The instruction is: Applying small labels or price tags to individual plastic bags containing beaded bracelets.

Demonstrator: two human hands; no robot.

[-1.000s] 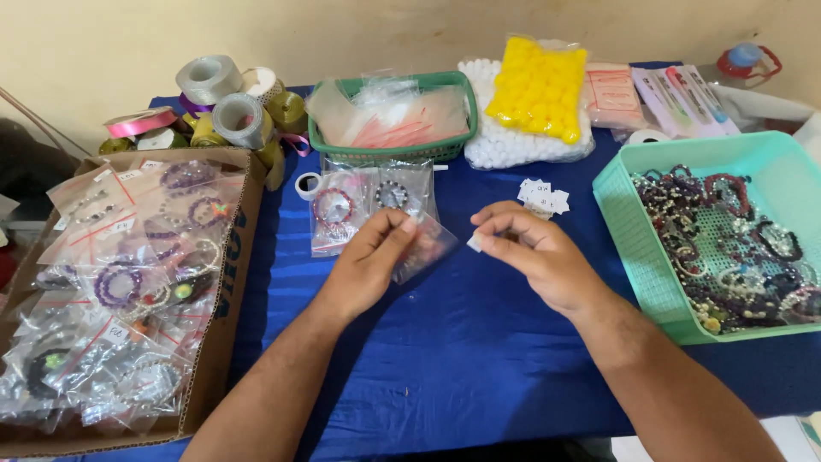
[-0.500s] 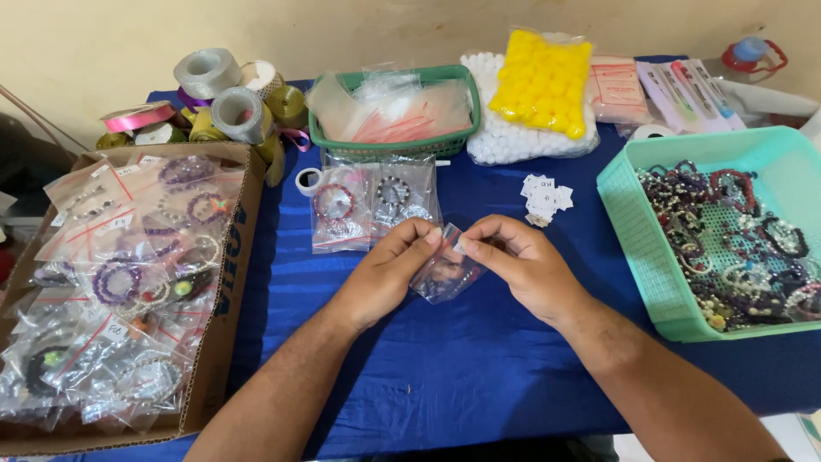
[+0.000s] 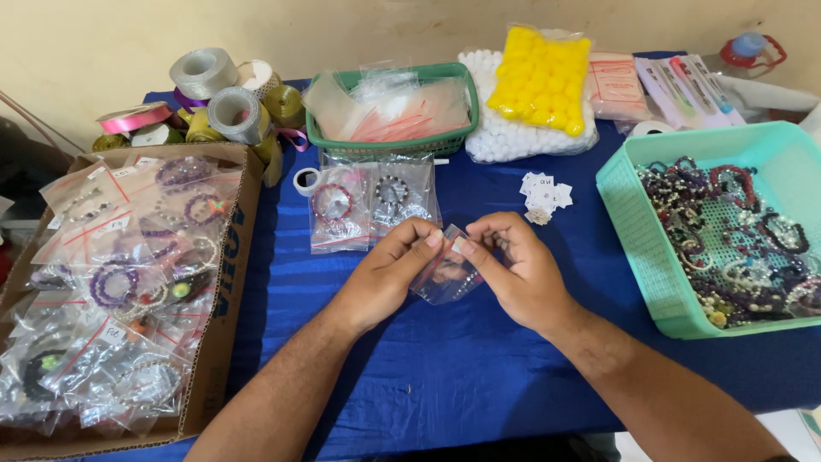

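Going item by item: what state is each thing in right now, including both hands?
Left hand: pinching the small clear bag's top edge.
Right hand: pinching the same edge.
Small clear bag: held above the cloth, bracelet inside.
Teal basket: open, heaped with loose bracelets.
Green basket: holds empty clear bags.
Cardboard box: open, full of bagged bracelets.
Two bagged bracelets: lying flat on the blue cloth.
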